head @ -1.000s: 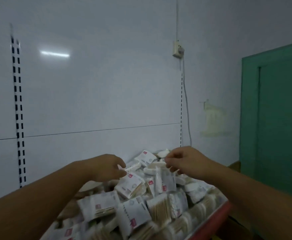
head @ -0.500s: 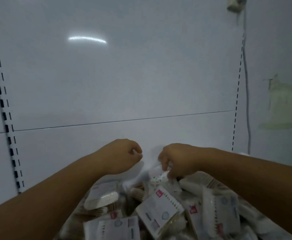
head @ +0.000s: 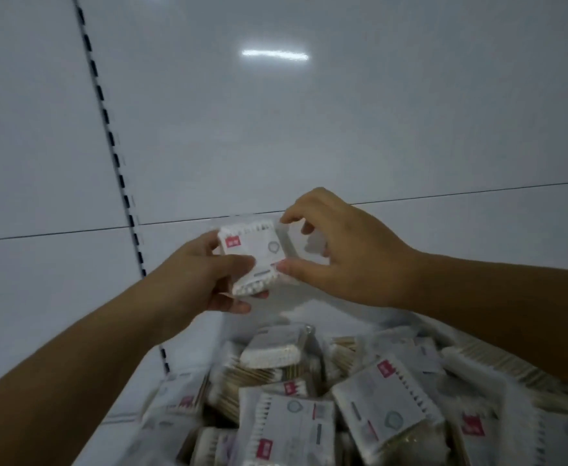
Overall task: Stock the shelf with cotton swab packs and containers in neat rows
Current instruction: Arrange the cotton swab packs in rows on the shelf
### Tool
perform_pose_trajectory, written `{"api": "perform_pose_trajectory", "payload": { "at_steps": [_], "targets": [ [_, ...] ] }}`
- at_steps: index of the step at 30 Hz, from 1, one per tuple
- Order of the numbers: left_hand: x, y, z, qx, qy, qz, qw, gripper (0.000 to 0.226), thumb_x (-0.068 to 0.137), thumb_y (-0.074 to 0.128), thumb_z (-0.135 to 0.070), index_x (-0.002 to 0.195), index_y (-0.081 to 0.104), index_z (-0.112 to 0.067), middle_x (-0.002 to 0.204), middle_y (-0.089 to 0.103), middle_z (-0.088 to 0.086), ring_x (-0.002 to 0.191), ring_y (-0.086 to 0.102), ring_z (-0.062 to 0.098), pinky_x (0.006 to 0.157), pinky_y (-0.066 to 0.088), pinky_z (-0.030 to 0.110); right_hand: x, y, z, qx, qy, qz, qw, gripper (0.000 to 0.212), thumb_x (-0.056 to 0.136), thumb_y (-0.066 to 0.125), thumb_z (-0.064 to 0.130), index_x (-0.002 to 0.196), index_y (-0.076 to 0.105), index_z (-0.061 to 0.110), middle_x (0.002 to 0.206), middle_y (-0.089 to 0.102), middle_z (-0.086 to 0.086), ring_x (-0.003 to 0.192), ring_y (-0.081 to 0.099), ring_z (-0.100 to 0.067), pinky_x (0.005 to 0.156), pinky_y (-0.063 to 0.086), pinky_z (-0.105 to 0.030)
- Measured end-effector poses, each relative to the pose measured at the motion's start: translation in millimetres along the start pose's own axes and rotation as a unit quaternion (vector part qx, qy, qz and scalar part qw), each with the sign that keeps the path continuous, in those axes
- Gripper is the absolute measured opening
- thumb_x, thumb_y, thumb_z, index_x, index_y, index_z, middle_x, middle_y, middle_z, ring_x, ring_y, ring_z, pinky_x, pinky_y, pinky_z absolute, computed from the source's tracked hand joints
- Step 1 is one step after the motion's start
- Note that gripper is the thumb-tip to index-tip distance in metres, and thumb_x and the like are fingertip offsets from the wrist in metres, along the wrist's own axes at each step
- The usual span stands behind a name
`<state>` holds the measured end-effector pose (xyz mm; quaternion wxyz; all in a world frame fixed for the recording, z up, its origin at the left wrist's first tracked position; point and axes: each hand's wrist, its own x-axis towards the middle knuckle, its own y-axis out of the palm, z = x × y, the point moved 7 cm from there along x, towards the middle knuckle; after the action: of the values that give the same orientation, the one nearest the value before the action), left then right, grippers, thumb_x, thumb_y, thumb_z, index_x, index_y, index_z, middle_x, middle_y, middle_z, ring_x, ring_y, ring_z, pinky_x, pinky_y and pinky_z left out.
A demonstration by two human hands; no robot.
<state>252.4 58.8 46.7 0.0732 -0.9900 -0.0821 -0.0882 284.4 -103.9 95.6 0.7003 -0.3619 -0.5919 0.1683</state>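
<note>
we see one swab pack [head: 254, 255] held up before the far back panel [head: 309, 136], two hands on it, left hand [head: 202, 284] gripping, right hand [head: 346, 264] pinching, over a near, blurred heap of packs [head: 360, 408], perhaps a dozen.

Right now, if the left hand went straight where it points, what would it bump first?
Probably the right hand, pinching the other side of the cotton swab pack the left hand holds; depth unclear.

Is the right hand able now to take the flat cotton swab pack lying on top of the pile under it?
Likely yes, once freed. The right hand pinches the raised cotton swab pack with the left hand. The flat pack lies uncovered on the pile below, with nothing between.
</note>
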Motion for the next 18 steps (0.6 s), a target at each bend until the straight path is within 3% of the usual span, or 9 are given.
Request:
{"api": "perform_pose_trajectory", "payload": {
  "at_steps": [2, 4, 6, 9, 12, 16, 18],
  "targets": [
    [-14, -25, 8, 0.029, -0.027, -0.043, 0.998, 0.031, 0.088, 0.059, -0.008, 0.118, 0.058, -0.016, 0.095, 0.074, 0.017, 0.080, 0.073, 0.031, 0.051, 0.054, 0.027, 1, 38, -10, -0.023, 0.044, 0.137, 0.989, 0.065, 0.077, 0.060, 0.066, 0.128, 0.047, 0.028, 0.122, 0.048, 0.011, 0.098, 0.050, -0.006, 0.066, 0.036, -0.015],
    [-28, -41, 15, 0.029, -0.056, -0.069, 0.996, 0.028, 0.089, 0.058, -0.008, 0.116, 0.060, -0.017, 0.095, 0.074, 0.017, 0.075, 0.072, 0.029, 0.048, 0.052, 0.027, -14, 85, -8, -0.101, 0.018, 0.347, 0.932, 0.067, 0.077, 0.058, 0.068, 0.129, 0.048, 0.026, 0.124, 0.051, 0.008, 0.103, 0.052, -0.012, 0.075, 0.040, -0.022],
    [-39, -47, 23, 0.035, -0.077, -0.077, 0.993, 0.026, 0.090, 0.058, -0.011, 0.114, 0.063, -0.021, 0.096, 0.073, 0.017, 0.071, 0.070, 0.025, 0.047, 0.050, 0.028, -26, 107, -1, -0.159, -0.041, 0.424, 0.891, 0.052, 0.083, 0.059, 0.058, 0.116, 0.060, 0.018, 0.113, 0.061, -0.001, 0.099, 0.057, -0.019, 0.084, 0.048, -0.032],
    [-47, -49, 29, 0.046, -0.087, -0.091, 0.991, 0.022, 0.091, 0.059, -0.020, 0.112, 0.064, -0.020, 0.093, 0.073, 0.018, 0.070, 0.070, 0.029, 0.048, 0.051, 0.028, -17, 89, 11, -0.131, -0.086, 0.357, 0.921, 0.029, 0.087, 0.058, 0.037, 0.098, 0.071, 0.014, 0.090, 0.070, -0.003, 0.080, 0.062, -0.019, 0.077, 0.052, -0.037],
    [-44, -50, 20, 0.013, -0.074, -0.125, 0.989, 0.023, 0.092, 0.058, -0.026, 0.114, 0.062, -0.019, 0.093, 0.074, 0.015, 0.079, 0.073, 0.034, 0.050, 0.056, 0.031, -3, 29, 20, -0.075, -0.109, 0.206, 0.970, 0.024, 0.084, 0.063, 0.034, 0.101, 0.073, 0.020, 0.093, 0.070, 0.005, 0.076, 0.060, -0.009, 0.073, 0.052, -0.031],
    [-21, 9, -15, -0.191, -0.013, 0.013, 0.981, 0.051, 0.074, 0.070, -0.043, 0.119, 0.067, -0.021, 0.114, 0.070, 0.013, 0.096, 0.071, 0.028, 0.064, 0.059, 0.034, -4, -44, 21, -0.021, -0.144, 0.012, 0.989, 0.027, 0.079, 0.073, 0.024, 0.100, 0.073, 0.007, 0.102, 0.066, -0.005, 0.074, 0.061, -0.013, 0.065, 0.054, -0.033],
    [-2, 34, -29, -0.220, 0.030, 0.003, 0.975, 0.060, 0.071, 0.072, -0.033, 0.128, 0.060, -0.019, 0.113, 0.071, 0.009, 0.091, 0.072, 0.023, 0.063, 0.058, 0.030, -12, -64, 11, -0.020, -0.142, -0.035, 0.989, 0.024, 0.078, 0.075, 0.017, 0.096, 0.073, 0.001, 0.100, 0.065, -0.010, 0.077, 0.063, -0.020, 0.064, 0.055, -0.038]
  ]
}}
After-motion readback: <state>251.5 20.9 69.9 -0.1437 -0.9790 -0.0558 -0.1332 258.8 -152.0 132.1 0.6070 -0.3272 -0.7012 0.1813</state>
